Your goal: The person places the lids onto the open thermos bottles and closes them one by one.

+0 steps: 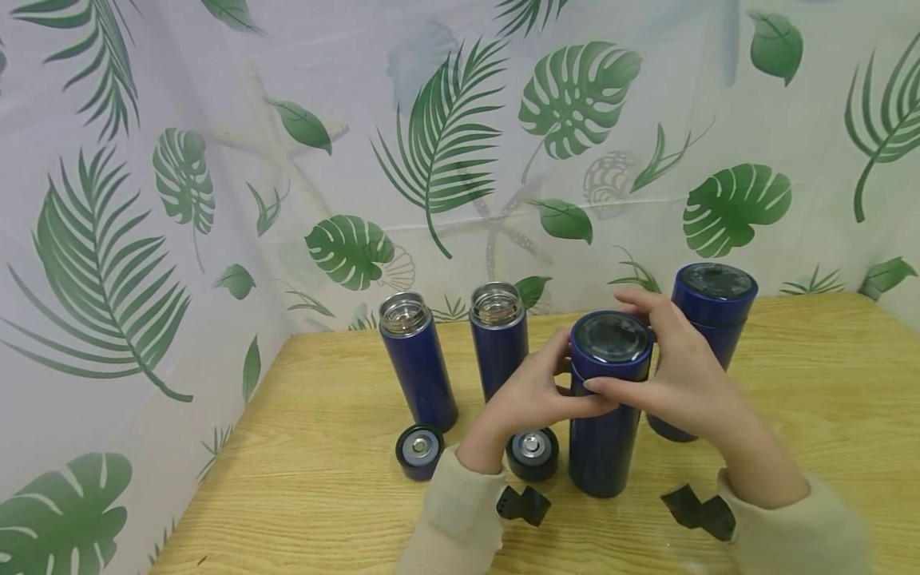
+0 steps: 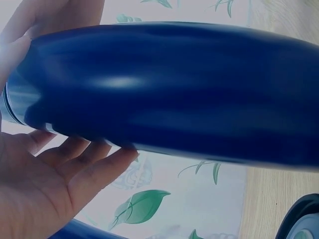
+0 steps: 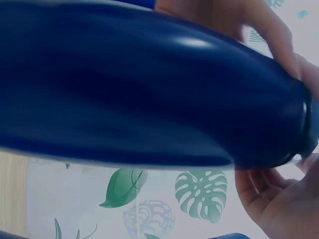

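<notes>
A blue bottle (image 1: 602, 447) with a dark, glossy lid (image 1: 612, 337) stands upright on the table. My left hand (image 1: 535, 387) grips its upper body from the left, the thumb across the front. From the right, my right hand (image 1: 683, 371) holds the bottle at the lid, thumb in front and fingers behind. In the left wrist view the bottle (image 2: 174, 94) fills the middle, with the fingers of my left hand (image 2: 60, 174) along its side. The right wrist view shows the bottle (image 3: 124, 84) and my right hand (image 3: 284, 199) near the lid seam.
Two blue bottles without lids (image 1: 420, 367) (image 1: 497, 343) stand to the left. Two loose lids (image 1: 420, 451) (image 1: 533, 454) lie on the wooden table (image 1: 323, 495) in front of them. Another lidded bottle (image 1: 707, 335) stands behind my right hand. A leaf-patterned cloth (image 1: 460, 184) hangs behind.
</notes>
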Available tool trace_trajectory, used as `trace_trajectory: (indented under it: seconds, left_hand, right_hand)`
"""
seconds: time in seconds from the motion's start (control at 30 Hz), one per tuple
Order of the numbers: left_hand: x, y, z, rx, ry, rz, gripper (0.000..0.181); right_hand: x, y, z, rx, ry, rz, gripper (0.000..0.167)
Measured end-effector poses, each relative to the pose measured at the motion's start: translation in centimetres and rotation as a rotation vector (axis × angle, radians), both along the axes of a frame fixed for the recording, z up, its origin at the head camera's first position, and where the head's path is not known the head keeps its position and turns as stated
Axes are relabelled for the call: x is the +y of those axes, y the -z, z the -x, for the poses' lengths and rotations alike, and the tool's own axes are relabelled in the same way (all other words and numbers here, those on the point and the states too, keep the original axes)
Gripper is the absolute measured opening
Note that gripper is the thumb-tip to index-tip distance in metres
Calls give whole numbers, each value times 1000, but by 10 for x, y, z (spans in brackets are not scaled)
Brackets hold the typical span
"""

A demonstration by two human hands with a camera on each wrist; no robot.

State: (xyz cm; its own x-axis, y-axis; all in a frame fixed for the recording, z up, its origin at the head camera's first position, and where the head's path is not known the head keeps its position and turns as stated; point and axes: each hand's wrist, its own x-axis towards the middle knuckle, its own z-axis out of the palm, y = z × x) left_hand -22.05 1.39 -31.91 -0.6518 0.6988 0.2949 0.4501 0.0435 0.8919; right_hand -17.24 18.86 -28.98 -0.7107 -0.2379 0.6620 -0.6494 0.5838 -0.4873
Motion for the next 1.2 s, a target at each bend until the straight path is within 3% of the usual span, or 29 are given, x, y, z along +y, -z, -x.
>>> trace_trajectory:
  seconds: [0.2, 0.37, 0.5, 0.67, 0.83, 0.93, 1.03, 1.2]
  left_hand:
    - [0, 0, 1, -4, 0, 7, 69]
    - [-1, -2, -1, 4, -5, 31, 70]
    - [-2, -13, -9, 9, -8, 36, 70]
    - [-4, -21, -15, -4, -7, 28, 68]
    - [-2, -10, -7, -2, -3, 17, 69]
    - [-1, -2, -1, -4, -1, 15, 70]
    - [0, 0, 0, -6, -1, 17, 70]
    - [-1, -1, -1, -7, -7, 27, 70]
  right_hand:
    - [0, 0, 1, -28, -25, 0, 91]
    - [5, 0, 1, -42, -176, 35, 92]
    - [7, 0, 1, -30, -262, 71, 91]
    - [6, -1, 1, -31, -194, 57, 93]
    - [2, -1, -1, -28, -44, 11, 96]
    - [0, 0, 0, -27, 0, 1, 95]
    - [0, 0, 0, -46, -4, 1, 92]
    - [3, 0, 0, -75, -84, -15, 90]
